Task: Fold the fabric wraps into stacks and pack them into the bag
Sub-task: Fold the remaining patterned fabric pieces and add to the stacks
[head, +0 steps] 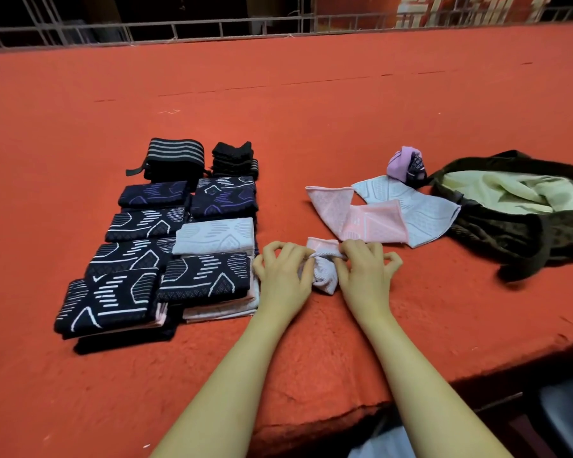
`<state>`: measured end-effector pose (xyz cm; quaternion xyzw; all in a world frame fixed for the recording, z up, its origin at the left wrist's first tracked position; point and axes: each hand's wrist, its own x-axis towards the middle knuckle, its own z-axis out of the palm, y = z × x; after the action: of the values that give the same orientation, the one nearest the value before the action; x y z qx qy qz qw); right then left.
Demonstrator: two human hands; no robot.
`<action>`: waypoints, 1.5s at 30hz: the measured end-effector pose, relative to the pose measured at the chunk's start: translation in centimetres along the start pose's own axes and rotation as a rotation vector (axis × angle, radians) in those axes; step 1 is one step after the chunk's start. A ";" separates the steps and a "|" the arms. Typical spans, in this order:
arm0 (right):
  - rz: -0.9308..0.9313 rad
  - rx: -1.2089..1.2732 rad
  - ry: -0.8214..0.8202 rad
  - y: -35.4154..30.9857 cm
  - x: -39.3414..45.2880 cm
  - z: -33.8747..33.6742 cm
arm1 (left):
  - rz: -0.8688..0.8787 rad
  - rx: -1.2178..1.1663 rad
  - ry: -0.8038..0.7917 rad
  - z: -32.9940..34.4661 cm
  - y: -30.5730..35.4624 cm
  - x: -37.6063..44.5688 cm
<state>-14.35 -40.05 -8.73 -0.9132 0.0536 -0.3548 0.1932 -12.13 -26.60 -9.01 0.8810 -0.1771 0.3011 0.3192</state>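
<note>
Red felt covers the table (311, 110) in front of me, with a metal railing (179, 28) running along its far edge. Most of the folding looks done: to my left sit the folded stacks (166, 239), two rows of dark patterned wraps with a pale one among them and a couple of black striped ones at the back. Right now both my hands are on a small crumpled lilac wrap (323, 269) lying on the table just beside the nearest stack; my left hand (283, 276) pinches its left side and my right hand (366, 269) pinches its upper right edge, fingers curled onto the cloth, the spare ones lifted. Beyond it, a pink wrap (354, 213) and a pale blue wrap (420, 213) lie flat and overlapping, unfolded, and a bunched purple wrap (406, 165) sits behind them, close to the bag. The dark bag (510, 236) lies open at my right with its pale lining showing; I can't see any stack inside it. So I judge four wraps remain to fold, and all the packing is ahead.
</note>
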 end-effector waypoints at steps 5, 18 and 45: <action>-0.009 0.238 -0.144 0.1 -0.3 -0.9 | -0.026 0.034 0.044 0.3 -0.3 0.1; 0.013 -0.045 -0.275 0.4 0.0 -0.3 | 0.027 0.184 0.030 0.7 -0.3 0.3; 0.096 0.263 -0.378 2.3 1.2 -0.7 | 0.062 0.427 -0.196 0.9 0.5 2.7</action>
<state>-13.84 -42.69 -8.37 -0.9269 0.0132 -0.1718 0.3335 -9.98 -27.94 -7.60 0.9476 -0.1664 0.2547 0.0973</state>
